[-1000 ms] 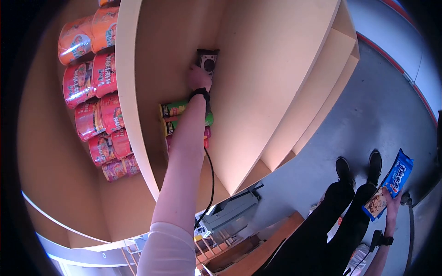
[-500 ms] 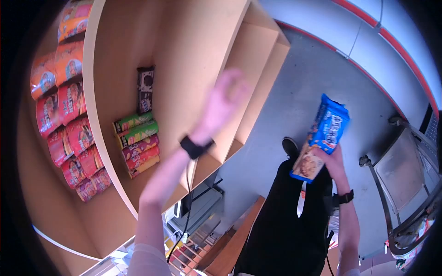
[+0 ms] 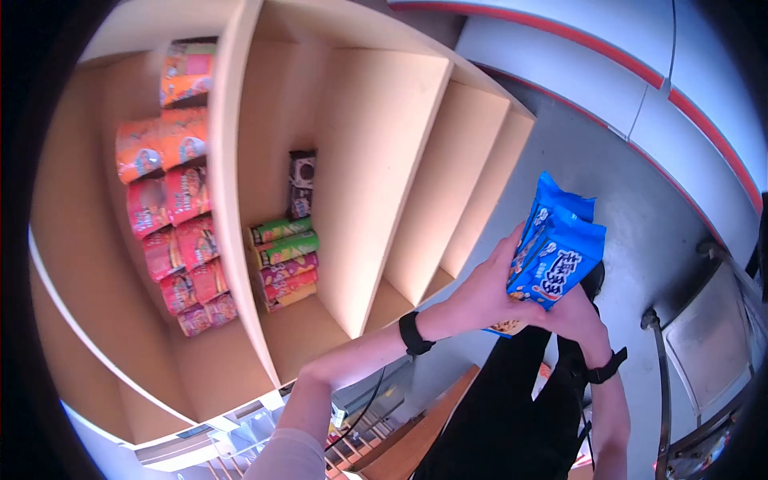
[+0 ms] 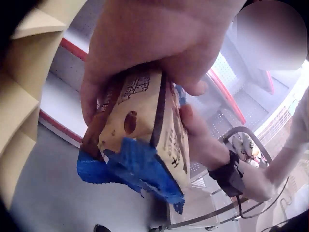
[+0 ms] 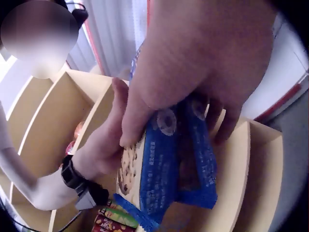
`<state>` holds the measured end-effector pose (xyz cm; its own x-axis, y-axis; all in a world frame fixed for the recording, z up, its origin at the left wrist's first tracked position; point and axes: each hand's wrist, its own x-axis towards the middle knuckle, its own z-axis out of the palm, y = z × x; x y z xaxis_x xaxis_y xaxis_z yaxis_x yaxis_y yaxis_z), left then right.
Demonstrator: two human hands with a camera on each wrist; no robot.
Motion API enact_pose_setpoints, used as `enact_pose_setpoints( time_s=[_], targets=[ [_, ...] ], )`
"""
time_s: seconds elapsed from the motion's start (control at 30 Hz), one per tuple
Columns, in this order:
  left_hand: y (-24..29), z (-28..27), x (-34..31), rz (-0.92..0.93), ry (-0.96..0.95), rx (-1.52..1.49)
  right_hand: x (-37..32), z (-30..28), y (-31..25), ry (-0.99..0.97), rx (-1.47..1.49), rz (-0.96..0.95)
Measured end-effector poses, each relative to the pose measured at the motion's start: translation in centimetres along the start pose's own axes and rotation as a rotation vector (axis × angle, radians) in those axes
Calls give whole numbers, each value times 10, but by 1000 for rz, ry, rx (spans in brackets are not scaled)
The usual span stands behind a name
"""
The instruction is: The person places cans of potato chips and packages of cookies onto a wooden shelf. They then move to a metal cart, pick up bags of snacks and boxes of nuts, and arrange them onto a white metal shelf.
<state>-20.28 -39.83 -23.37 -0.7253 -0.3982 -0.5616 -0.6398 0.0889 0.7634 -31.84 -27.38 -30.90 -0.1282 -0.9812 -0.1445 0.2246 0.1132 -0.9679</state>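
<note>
Two blue-and-cream cookie packs are held together in front of the legs in the head view. My left hand grips them from the left side, its thumb along the packs. From below and the right, my right hand holds them too, its fingers largely hidden behind the packs. In the left wrist view, my left hand is wrapped over the packs, whose blue ends are crinkled. The right wrist view has my right hand curled over the packs.
A wooden shelf unit stands at the left. Inside are a black pack, green and red tubes, and stacked orange and red packages. A metal-framed cart is at the right, with white red-edged shelving beyond.
My left hand has left the black pack on the shelf, empty, and come across to grip the blue packs. My right hand has brought them up and in front of the body.
</note>
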Motion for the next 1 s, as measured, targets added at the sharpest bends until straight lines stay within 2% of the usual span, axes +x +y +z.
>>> enact_pose_setpoints(
  time_s=[0.1, 0.13, 0.2, 0.33, 0.4, 0.47, 0.53, 0.57, 0.63, 0.67, 0.73, 0.8, 0.93, 1.0],
  targets=[
    [16, -25, -6, 27, 45, 40, 17, -7, -35, -171, -5, 50],
    [22, -34, -8, 13, 60, 28, 21, -7, -35, -172, -7, 35],
    [25, -57, -11, 67, 161, 195, 25, -4, -32, -115, -284, -43],
    [15, -123, -8, 109, 496, 593, 24, -17, -37, -36, -202, 12],
    [10, -162, 0, 7, 668, 659, 13, -28, -24, -11, -217, 78],
    [-4, -198, 14, -8, 850, 708, -4, -38, -5, 3, -234, 145],
    [-23, -238, 34, -152, 908, 752, -25, -45, 21, 93, -254, 202],
    [-32, -254, 46, -161, 911, 753, -37, -48, 32, 85, -252, 203],
    [-52, -286, 65, -229, 1051, 903, -57, -49, 50, 171, -214, 270],
    [-62, -306, 74, -224, 1052, 913, -64, -49, 56, 175, -206, 263],
    [-84, -339, 84, -181, 961, 887, -78, -52, 62, 186, -251, 374],
    [-98, -372, 95, -183, 862, 817, -84, -49, 67, 210, -246, 396],
    [-109, -411, 103, -206, 770, 734, -82, -47, 77, 299, -254, 426],
    [-120, -428, 103, -54, 855, 1018, -76, -40, 77, 322, -233, 443]
  ],
)
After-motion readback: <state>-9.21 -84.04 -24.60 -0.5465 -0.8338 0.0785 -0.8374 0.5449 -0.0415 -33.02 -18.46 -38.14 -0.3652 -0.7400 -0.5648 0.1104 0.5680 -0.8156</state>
